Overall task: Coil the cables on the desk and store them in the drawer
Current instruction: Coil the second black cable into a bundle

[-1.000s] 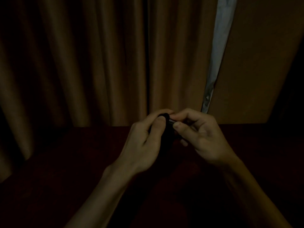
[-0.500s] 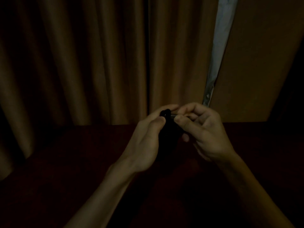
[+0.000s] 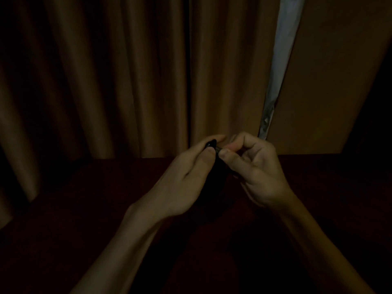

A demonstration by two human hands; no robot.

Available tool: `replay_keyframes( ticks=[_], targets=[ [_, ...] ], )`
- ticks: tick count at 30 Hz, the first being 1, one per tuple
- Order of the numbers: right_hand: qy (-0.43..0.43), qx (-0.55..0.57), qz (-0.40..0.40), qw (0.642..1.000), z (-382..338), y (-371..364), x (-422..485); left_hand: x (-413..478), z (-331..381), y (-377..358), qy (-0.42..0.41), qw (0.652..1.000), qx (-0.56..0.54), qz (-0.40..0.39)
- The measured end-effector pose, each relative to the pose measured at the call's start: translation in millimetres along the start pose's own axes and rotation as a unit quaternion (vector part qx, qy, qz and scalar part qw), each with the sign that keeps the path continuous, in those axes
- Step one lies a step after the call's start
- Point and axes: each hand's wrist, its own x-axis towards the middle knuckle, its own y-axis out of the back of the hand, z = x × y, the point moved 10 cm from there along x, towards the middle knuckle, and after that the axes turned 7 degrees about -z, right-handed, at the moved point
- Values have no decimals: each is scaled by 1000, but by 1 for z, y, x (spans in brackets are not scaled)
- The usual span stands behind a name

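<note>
Black cable (image 3: 212, 145), bundled and dim, sits in my left hand (image 3: 180, 181), fingers curled round it. My right hand (image 3: 261, 172) pinches its top end between thumb and forefinger. Both are over the dark red desk (image 3: 84, 209), near its far edge, where the brown curtain (image 3: 106, 81) hangs close behind.
</note>
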Motion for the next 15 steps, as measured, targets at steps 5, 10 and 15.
replay_keyframes(
  ticks=[5,10,15],
  targets=[
    [-10,-72,-4,997,0,4,1,3,1,-2,-10,1000,-3,-9],
    [22,4,11,1000,5,3,4,3,-6,-4,-8,999,-30,22],
    [-4,42,59,997,32,9,5,3,-22,-3,34,993,-102,38]
  ],
)
